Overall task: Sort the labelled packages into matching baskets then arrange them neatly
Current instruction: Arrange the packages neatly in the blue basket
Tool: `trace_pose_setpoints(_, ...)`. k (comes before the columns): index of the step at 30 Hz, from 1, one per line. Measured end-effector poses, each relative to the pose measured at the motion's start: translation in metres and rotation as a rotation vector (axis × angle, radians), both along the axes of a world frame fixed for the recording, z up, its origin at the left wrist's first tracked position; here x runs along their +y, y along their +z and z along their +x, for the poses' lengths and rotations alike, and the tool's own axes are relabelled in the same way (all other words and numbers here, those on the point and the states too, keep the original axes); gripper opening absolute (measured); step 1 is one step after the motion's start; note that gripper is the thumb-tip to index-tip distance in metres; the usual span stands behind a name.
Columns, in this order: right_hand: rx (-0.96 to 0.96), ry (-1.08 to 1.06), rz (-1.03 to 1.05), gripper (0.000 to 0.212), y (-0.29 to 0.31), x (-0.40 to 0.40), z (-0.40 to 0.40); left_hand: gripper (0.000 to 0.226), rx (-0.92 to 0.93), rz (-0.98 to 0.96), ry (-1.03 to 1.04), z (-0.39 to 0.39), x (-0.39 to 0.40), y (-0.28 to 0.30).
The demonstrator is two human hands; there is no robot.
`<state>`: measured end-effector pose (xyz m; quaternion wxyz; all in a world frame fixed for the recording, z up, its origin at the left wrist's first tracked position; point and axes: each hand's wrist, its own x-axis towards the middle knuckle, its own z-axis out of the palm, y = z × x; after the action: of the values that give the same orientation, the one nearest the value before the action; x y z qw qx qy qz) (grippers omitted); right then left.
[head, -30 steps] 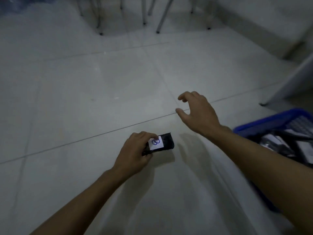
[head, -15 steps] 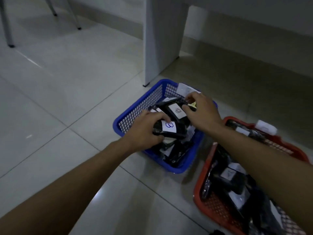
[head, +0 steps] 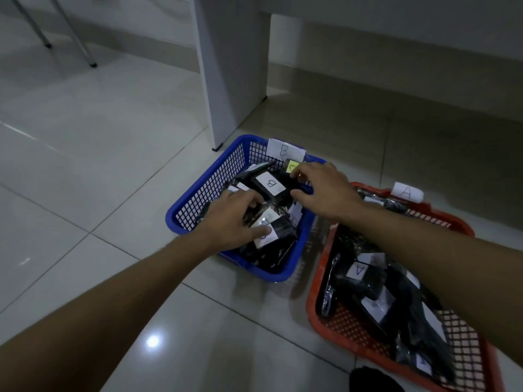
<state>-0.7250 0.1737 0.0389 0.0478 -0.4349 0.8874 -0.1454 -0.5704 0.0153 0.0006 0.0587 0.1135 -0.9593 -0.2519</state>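
A blue basket (head: 215,188) with a paper tag "B" (head: 284,150) stands on the tiled floor and holds several black packages. My left hand (head: 232,219) holds a black package with a white B label (head: 283,230) low inside this basket, thumb lying on the label. My right hand (head: 325,190) pinches the right end of another black package labelled B (head: 268,183) at the basket's far side. To the right, a red basket (head: 319,278) tagged "A" (head: 407,192) holds several black packages, one showing an A label (head: 358,271).
A white furniture panel (head: 232,66) stands just behind the blue basket, with a low shelf space to its right. Metal chair legs (head: 85,46) are at the far left. A dark object (head: 373,380) lies at the bottom edge.
My view swung from bare floor to the baskets. My left hand carried the B package into the blue basket and lowered it. My right hand moved onto another B package there.
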Motion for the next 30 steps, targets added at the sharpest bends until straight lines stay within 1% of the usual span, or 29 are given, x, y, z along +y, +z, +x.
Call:
trace_pose_setpoints(3, 0.071, 0.053, 0.104, 0.034, 0.026, -0.009, -0.009, 0.048, 0.044, 0.044, 0.023, -0.015, -0.009, 0.022)
trace_pose_setpoints(5, 0.107, 0.069, 0.145, 0.032, 0.04, -0.014, -0.017, 0.043, 0.048, 0.015, 0.008, -0.023, -0.011, 0.033)
trace_pose_setpoints(7, 0.1, 0.069, 0.142, 0.031, 0.044, -0.02, -0.027, 0.041, 0.045, -0.033, -0.015, -0.028, -0.012, 0.038)
trace_pose_setpoints(9, 0.049, 0.044, 0.09, 0.03, 0.04, -0.025, -0.038, 0.037, 0.027, -0.061, -0.007, -0.031, -0.017, 0.041)
trace_pose_setpoints(13, -0.074, -0.005, -0.036, 0.027, 0.007, -0.026, -0.063, 0.035, -0.114, -0.229, -0.042, -0.051, -0.033, 0.05)
trace_pose_setpoints(16, -0.13, -0.055, -0.083, 0.029, -0.011, -0.022, -0.07, 0.035, -0.215, -0.237, -0.031, -0.075, -0.039, 0.065)
trace_pose_setpoints(20, -0.134, 0.001, -0.056, 0.032, -0.004, -0.018, -0.079, 0.04, -0.35, -0.273, -0.025, -0.104, -0.044, 0.084)
trace_pose_setpoints(22, -0.134, 0.022, -0.022, 0.036, 0.008, -0.024, -0.092, 0.044, -0.429, -0.305, -0.03, -0.117, -0.052, 0.083)
trace_pose_setpoints(24, -0.119, 0.04, -0.008, 0.04, 0.015, -0.033, -0.106, 0.042, -0.492, -0.306, -0.039, -0.129, -0.062, 0.073)
trace_pose_setpoints(28, -0.046, 0.047, 0.034, 0.041, 0.011, -0.052, -0.117, 0.036, -0.531, -0.303, -0.048, -0.153, -0.093, 0.041)
trace_pose_setpoints(30, -0.055, 0.023, 0.048, 0.039, 0.004, -0.055, -0.111, 0.035, -0.53, -0.298, -0.051, -0.165, -0.108, 0.03)
